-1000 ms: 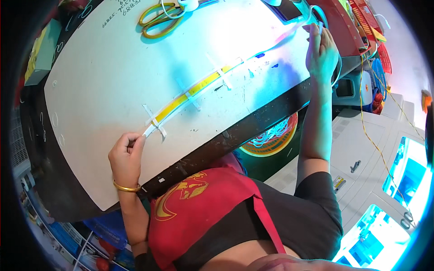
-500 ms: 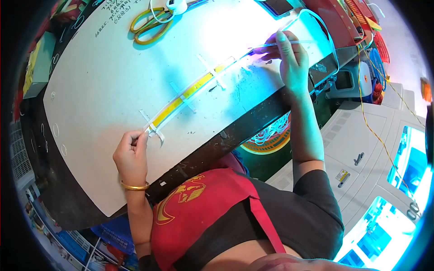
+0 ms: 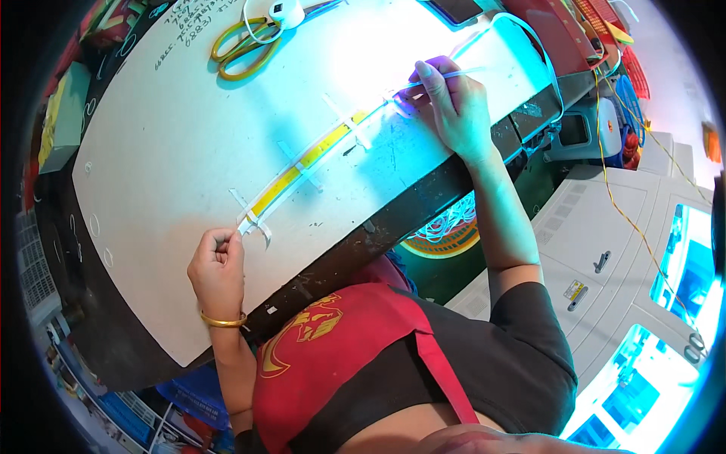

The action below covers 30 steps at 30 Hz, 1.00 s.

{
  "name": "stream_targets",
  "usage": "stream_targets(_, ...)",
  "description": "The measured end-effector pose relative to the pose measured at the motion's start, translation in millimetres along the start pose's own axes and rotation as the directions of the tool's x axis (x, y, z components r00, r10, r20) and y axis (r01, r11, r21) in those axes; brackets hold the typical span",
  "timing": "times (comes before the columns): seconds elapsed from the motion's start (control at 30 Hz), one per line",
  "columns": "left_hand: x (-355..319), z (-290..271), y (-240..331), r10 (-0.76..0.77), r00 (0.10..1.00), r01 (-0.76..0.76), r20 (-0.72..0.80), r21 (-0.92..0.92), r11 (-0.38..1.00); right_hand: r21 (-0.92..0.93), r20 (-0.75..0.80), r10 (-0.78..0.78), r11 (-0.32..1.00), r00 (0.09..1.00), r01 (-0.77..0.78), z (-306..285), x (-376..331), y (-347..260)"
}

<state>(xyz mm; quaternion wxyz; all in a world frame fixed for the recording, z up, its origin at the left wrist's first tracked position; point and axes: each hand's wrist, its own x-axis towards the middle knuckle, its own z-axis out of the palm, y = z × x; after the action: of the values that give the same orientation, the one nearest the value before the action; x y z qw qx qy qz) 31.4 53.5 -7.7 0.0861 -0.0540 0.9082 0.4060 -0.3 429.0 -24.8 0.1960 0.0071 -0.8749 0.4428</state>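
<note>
A narrow yellow strip [image 3: 287,180] is fixed slantwise to a white board by short pieces of white tape [image 3: 300,165]. My left hand [image 3: 217,265] has thumb and forefinger pinched on the end of a thin white cord beside the strip's near left end. At the strip's far end my right hand [image 3: 454,106] is closed, pinching the thin white cord [image 3: 463,73], whose loose end sticks out to the right past the fingers. Between my hands the cord appears to run close along the strip; glare makes its line hard to follow there.
Yellow-handled scissors [image 3: 246,49] lie on the white board [image 3: 151,189] near a small white device [image 3: 287,11] with a looped cord. A dark phone-like slab [image 3: 454,7] is at the back. Below the table edge stands an orange basket [image 3: 446,244] of white cord. Bright light floods the right side.
My right hand has moved left and slightly down, closer to the far end of the yellow strip. My left hand stays at the near end, still pinching.
</note>
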Motion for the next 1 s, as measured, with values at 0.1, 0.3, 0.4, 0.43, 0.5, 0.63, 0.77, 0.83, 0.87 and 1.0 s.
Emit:
stream_targets(0.1, 0, 0, 0, -0.007, 1.000, 0.007, 0.003, -0.007, 1.000, -0.015, 0.023, 0.037, 0.999, 0.999, -0.037, -1, 1, -3)
stream_targets(0.3, 2, 1, -3, 0.098, 0.995, -0.098, 0.002, 0.006, 0.995, -0.074, -0.038, -0.092, 0.993, 0.995, 0.089, -1, 0, -1)
stream_targets(0.4, 4, 1, -3, 0.079, 0.997, -0.079, 0.006, 0.011, 0.997, -0.061, -0.026, -0.049, 0.997, 0.998, 0.048, 4, 0, -2)
stream_targets(0.43, 4, 0, -3, 0.092, 0.996, -0.092, 0.004, 0.020, 0.996, -0.062, -0.027, -0.049, 0.997, 0.998, 0.048, 4, 0, -1)
stream_targets(0.5, 4, 0, -2, 0.072, 0.997, -0.072, 0.013, 0.009, 0.997, -0.060, -0.011, -0.035, 0.998, 0.999, 0.034, 4, 1, 2)
stream_targets(0.63, 2, 0, -1, 0.047, 0.999, -0.048, 0.020, 0.014, 0.999, -0.092, 0.008, -0.029, 0.995, 1.000, 0.030, 3, 1, -3)
stream_targets(0.77, 2, 0, -5, 0.043, 0.999, -0.042, 0.005, -0.007, 0.999, -0.243, 0.141, -0.131, 0.956, 0.981, 0.163, -7, -1, -9)
stream_targets(0.83, 2, 0, -3, 0.031, 0.999, -0.030, 0.027, -0.031, 0.999, -0.160, 0.159, -0.123, 0.976, 0.980, 0.149, -7, -2, -11)
stream_targets(0.87, 3, 1, -2, 0.028, 0.999, -0.028, 0.022, -0.033, 0.999, -0.084, 0.089, -0.160, 0.982, 0.983, 0.167, -4, -2, -10)
stream_targets(1.0, 4, 1, -7, 0.103, 0.995, -0.103, 0.009, 0.005, 0.995, -0.152, 0.087, -0.153, 0.975, 0.984, 0.164, 2, 1, -17)
